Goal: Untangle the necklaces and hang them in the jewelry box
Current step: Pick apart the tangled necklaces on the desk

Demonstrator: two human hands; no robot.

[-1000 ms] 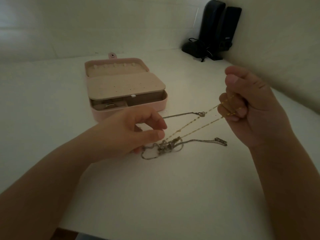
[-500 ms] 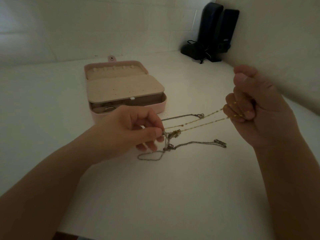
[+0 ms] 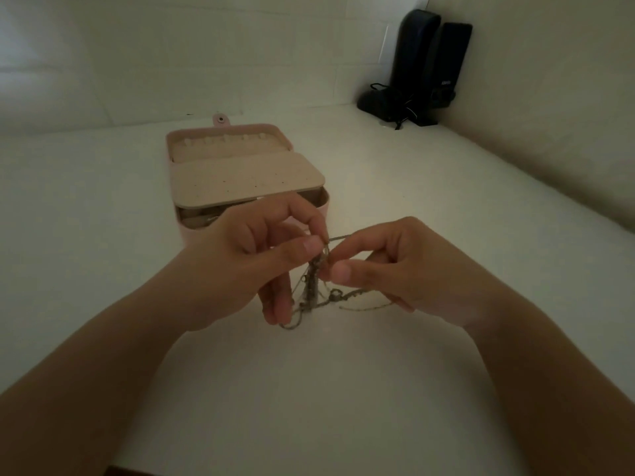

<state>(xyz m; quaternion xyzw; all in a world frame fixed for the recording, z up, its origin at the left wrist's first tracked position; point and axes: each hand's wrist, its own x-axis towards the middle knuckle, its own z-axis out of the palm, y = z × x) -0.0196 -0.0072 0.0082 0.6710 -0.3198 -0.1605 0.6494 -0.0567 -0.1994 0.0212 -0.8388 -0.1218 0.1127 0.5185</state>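
Untangling step: left hand (image 3: pixel 240 266) and right hand (image 3: pixel 395 269) pinch the tangled necklaces (image 3: pixel 314 286) above the tabletop (image 3: pixel 446 201), near the open jewelry box (image 3: pixel 240 173). Next: tease chains apart gently.

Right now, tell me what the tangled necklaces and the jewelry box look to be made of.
Tangled necklaces: fine metal chain, probably; thin linked strands, dull grey and yellowish in the dim light. Jewelry box: pink shell, likely faux leather, smooth and matte, with a snap tab; its beige lining looks like soft velvety fabric, though that is uncertain.
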